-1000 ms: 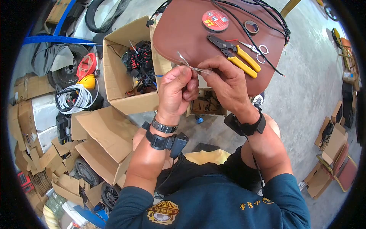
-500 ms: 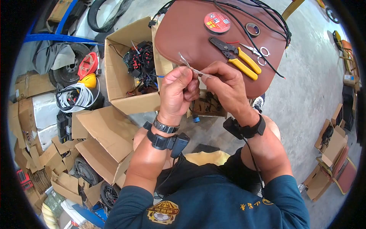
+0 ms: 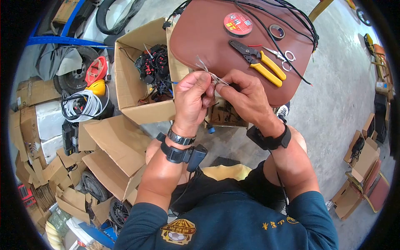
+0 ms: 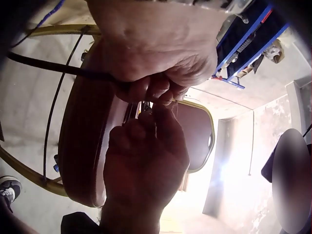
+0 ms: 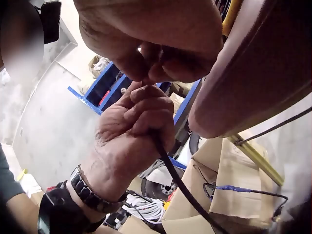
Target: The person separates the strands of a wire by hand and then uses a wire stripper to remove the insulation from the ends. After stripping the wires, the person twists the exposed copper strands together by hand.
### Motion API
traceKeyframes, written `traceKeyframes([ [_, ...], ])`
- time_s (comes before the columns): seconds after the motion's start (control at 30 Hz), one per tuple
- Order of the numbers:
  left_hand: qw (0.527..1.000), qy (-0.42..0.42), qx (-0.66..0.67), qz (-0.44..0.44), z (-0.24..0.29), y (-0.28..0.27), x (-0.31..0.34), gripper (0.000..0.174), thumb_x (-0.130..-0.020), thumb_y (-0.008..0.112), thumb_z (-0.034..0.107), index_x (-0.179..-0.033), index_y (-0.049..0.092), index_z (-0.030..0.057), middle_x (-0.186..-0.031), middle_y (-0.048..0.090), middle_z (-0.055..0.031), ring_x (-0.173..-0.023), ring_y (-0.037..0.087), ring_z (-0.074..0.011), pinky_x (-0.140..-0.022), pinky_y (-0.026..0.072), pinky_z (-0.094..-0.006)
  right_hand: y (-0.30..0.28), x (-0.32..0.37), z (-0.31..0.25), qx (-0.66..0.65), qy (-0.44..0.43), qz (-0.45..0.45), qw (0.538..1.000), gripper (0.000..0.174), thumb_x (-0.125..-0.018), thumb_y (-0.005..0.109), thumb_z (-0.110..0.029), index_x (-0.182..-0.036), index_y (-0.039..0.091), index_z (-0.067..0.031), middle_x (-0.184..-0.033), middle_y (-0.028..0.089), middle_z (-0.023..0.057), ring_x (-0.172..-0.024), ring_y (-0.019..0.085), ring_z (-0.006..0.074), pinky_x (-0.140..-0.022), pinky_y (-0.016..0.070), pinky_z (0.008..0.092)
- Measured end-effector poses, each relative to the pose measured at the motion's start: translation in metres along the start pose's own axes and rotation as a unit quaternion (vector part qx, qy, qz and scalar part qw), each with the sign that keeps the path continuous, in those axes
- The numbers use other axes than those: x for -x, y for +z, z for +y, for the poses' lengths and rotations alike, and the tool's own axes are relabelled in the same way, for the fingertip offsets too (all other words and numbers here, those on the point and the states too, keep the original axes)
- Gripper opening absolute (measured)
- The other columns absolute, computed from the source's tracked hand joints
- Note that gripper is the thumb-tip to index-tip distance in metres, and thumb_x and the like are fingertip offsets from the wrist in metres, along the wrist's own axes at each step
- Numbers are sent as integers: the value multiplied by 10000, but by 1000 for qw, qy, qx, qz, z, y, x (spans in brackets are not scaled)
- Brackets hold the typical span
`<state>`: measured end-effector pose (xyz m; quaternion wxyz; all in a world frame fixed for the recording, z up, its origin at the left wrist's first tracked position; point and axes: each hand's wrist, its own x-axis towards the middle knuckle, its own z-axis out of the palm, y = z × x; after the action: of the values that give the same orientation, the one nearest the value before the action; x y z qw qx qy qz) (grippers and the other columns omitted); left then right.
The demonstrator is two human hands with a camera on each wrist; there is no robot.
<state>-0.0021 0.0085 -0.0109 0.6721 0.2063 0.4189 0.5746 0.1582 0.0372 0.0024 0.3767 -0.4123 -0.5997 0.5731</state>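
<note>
In the head view my left hand (image 3: 191,93) pinches thin, pale wire strands (image 3: 218,79) between thumb and index finger. Loose strand ends fan out above that thumb. My right hand (image 3: 250,93) grips the strands' other side, thumb and forefinger close to the left fingertips. A black cable (image 5: 178,180) runs out of the curled left fingers in the right wrist view. Just beyond the hands, wire strippers (image 3: 258,62) with yellow handles lie on a brown padded seat (image 3: 196,37). The left wrist view shows both hands' fingertips meeting, with the strands mostly hidden.
Scissors (image 3: 283,56), a tape roll (image 3: 276,31), a red-labelled round spool (image 3: 238,24) and black cables (image 3: 287,12) lie on the seat. To the left stands a cardboard box (image 3: 146,114) with tangled wiring (image 3: 154,68). A smaller box (image 3: 227,114) sits below the hands.
My right thumb and fingers have shifted slightly along the strands, and more of the strands shows between the hands. The left hand keeps its pinch almost in place.
</note>
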Motion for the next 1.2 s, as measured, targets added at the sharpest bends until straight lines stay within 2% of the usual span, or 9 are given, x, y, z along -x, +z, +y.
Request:
traceKeyframes([
  [0.2, 1000, 16, -26, 2, -1, -2, -1, 196, -965, 619, 230, -896, 633, 47, -660, 549, -5, -482, 395, -56, -442, 302, -203, -4, -1, -3, 53, 11, -13, 998, 117, -828, 647, -71, -863, 644, 41, -765, 632, 128, -723, 601, 167, -669, 489, 319],
  [0.3, 999, 24, -46, 18, 1, -1, -1, 196, -955, 636, 226, -909, 648, 36, -649, 543, -5, -481, 390, -59, -444, 298, -205, -4, 0, -1, 54, -5, -9, 998, 137, -816, 666, -70, -906, 656, 33, -799, 639, 106, -732, 601, 149, -662, 487, 301],
  [0.4, 998, 36, -52, 17, 2, -1, -1, 194, -945, 650, 221, -918, 657, 29, -639, 533, -4, -480, 384, -62, -447, 293, -209, -9, 1, -11, 55, 26, -31, 998, 179, -808, 680, -72, -961, 661, 20, -846, 642, 80, -739, 593, 125, -655, 479, 273],
  [0.5, 998, 38, -57, 14, 4, 1, 0, 192, -939, 658, 215, -922, 658, 24, -632, 524, -2, -480, 380, -65, -449, 291, -215, -7, -2, -2, -37, -14, -6, 999, 214, -802, 689, -72, -999, 658, 9, -861, 632, 59, -744, 581, 102, -653, 472, 252],
  [0.6, 997, 35, -65, 7, 5, 1, 0, 188, -936, 660, 209, -909, 651, 24, -631, 521, -2, -479, 380, -63, -448, 288, -215, -11, -4, 0, -21, -15, 9, 1000, 177, -800, 686, -58, -964, 666, 6, -852, 627, 71, -750, 590, 127, -667, 477, 266],
  [0.7, 996, 34, -82, 6, 4, 3, 0, 189, -936, 660, 203, -880, 640, 24, -632, 521, 0, -479, 381, -59, -444, 283, -210, -17, -8, 5, 40, -66, 6, 997, 128, -802, 680, -40, -922, 675, 4, -843, 629, 77, -755, 602, 160, -681, 481, 280],
  [0.9, 993, 40, -113, 12, 3, 4, -1, 202, -932, 666, 196, -840, 631, 20, -640, 534, 2, -480, 384, -50, -436, 281, -200, -17, -8, 5, 48, -82, 33, 995, 74, -798, 672, -12, -869, 670, 5, -833, 630, 85, -752, 608, 192, -690, 487, 296],
  [1.2, 993, 41, -111, 16, 2, 4, 0, 189, -931, 668, 200, -874, 649, 21, -645, 548, 1, -481, 394, -48, -435, 289, -198, -15, -8, -3, 147, -164, 61, 973, 99, -760, 677, 25, -844, 649, -19, -773, 573, 85, -647, 580, 199, -587, 469, 282],
])
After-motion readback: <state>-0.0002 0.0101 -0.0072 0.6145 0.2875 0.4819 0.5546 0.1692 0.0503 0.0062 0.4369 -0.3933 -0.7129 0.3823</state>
